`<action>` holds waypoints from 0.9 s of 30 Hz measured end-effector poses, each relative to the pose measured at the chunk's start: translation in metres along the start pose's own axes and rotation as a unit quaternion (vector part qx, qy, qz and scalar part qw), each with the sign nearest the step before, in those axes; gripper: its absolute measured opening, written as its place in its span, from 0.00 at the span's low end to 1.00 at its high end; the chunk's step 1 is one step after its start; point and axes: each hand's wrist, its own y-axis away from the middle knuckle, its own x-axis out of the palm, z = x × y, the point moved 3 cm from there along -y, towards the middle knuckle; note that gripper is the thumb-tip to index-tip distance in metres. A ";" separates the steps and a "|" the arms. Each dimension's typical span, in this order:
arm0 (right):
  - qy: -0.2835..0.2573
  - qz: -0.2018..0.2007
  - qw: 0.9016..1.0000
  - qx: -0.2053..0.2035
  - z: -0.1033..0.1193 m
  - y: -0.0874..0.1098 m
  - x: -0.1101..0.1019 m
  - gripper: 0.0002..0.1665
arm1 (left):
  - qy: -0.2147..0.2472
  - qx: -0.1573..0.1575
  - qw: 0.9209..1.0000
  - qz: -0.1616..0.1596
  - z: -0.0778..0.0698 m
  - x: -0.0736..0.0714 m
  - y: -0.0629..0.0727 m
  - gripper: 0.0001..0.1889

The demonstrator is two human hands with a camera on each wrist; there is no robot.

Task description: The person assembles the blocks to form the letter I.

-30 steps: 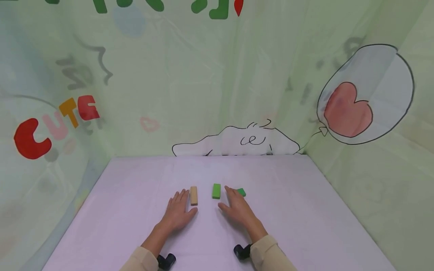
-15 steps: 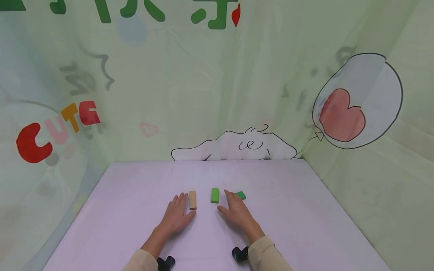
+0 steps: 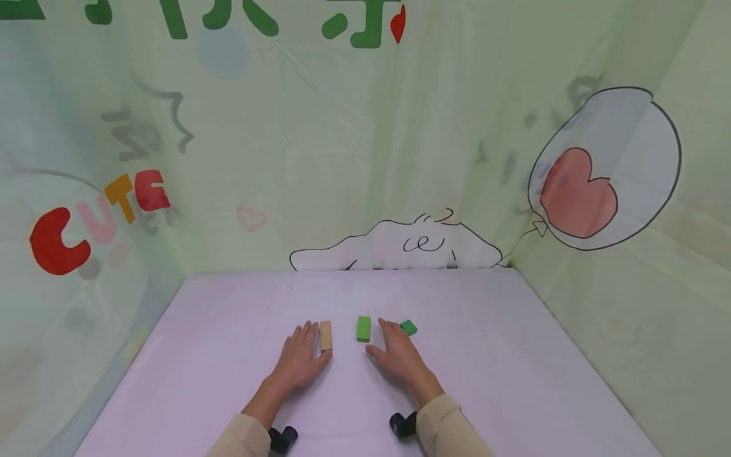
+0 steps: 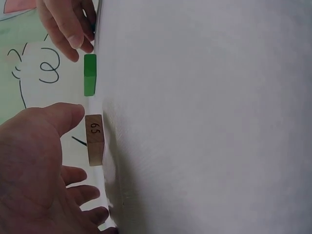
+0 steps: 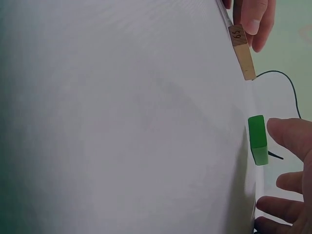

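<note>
My left hand point(image 3: 299, 357) lies on the table with its fingers extended, just left of a plain wooden block point(image 3: 325, 336). The left wrist view shows a printed number on the end of that wooden block point(image 4: 94, 140), with the thumb beside it. In the middle stands a light green block point(image 3: 363, 329), apart from both hands. To its right is my right hand point(image 3: 401, 355), fingers spread and holding nothing. A darker green block point(image 3: 408, 327) sits behind the right hand's fingers, partly hidden by them. The right wrist view has the thumb close to the light green block point(image 5: 258, 140).
A pale lilac cloth covers the table point(image 3: 468, 343). Printed curtains point(image 3: 320, 158) rise at its back and both sides. Black camera mounts point(image 3: 403, 424) show at both wrists, under beige sleeves point(image 3: 454, 428).
The head view tilted slightly upward, so the table sits lower in the picture. Both hands and the blocks stay in nearly the same places, with slightly more of the darker green block showing.
</note>
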 end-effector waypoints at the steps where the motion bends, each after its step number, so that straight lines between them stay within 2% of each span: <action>1: 0.000 0.000 1.000 0.002 0.000 0.000 0.000 0.44 | -0.002 0.001 1.000 -0.001 0.000 0.000 0.000 0.40; 9: 0.006 -0.004 1.000 0.009 -0.001 -0.002 0.000 0.45 | -0.003 0.013 1.000 0.000 -0.005 -0.002 -0.002 0.42; 16: -0.003 0.004 1.000 0.012 -0.001 0.001 0.005 0.45 | -0.011 0.007 1.000 0.006 -0.001 0.004 0.002 0.43; 22: -0.002 -0.004 1.000 0.013 0.001 -0.001 0.008 0.45 | -0.010 0.010 1.000 0.001 0.000 0.004 -0.003 0.43; 27: 0.005 -0.017 1.000 -0.002 0.004 -0.005 0.008 0.46 | -0.010 0.018 1.000 -0.006 -0.003 0.001 -0.006 0.42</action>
